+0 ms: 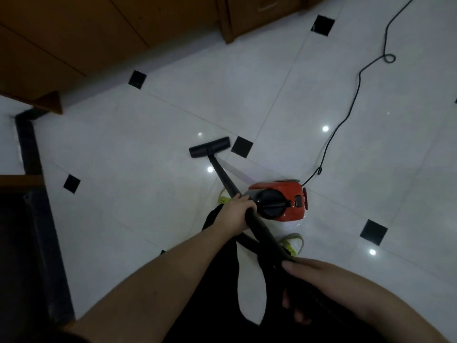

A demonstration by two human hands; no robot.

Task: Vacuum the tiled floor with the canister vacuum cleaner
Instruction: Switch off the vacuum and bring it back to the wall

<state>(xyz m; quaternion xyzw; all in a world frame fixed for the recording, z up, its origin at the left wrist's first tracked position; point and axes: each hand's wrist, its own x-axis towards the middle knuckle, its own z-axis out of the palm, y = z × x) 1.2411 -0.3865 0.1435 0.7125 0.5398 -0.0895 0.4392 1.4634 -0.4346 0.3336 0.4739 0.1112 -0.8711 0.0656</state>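
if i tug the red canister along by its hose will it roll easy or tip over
The red canister sits low and squat on the glossy tiled floor, so it would probably glide rather than tip. The slack power cord trailing behind, with loops in it, may snag. A sharp sideways pull could perhaps swing it round.

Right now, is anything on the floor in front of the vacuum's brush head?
Nothing visible lies on the white tiles just ahead of the brush head. Farther ahead stands the wooden cabinet. The power cord trails off to the right.

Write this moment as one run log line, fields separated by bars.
left hand grips wand | right hand grips wand's near end | floor head on tiles | red canister beside wand
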